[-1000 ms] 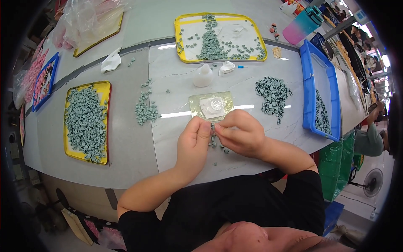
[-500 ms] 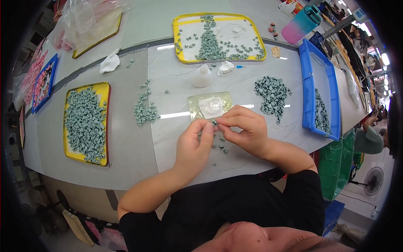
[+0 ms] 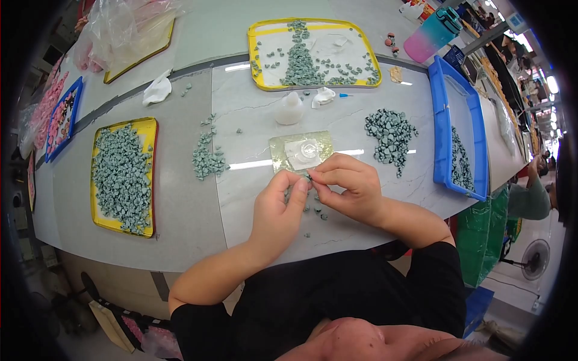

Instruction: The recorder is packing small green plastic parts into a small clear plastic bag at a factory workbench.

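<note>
On the grey table (image 3: 180, 210), yellow trays (image 3: 123, 174) hold green pieces; both hands' fingers (image 3: 299, 186) pinch one small piece (image 3: 309, 178).

The bench (image 3: 373, 240) is smooth, glossy pale stone with glare streaks, the trays (image 3: 150, 174) glossy yellow plastic, the grey-green pieces (image 3: 120, 174) matt, the bag (image 3: 129, 27) clear film.

Grey-green pieces (image 3: 122, 176), yellow-rimmed tray (image 3: 152, 174), blue bin (image 3: 444, 120), pale marbled tabletop (image 3: 253, 186).
</note>
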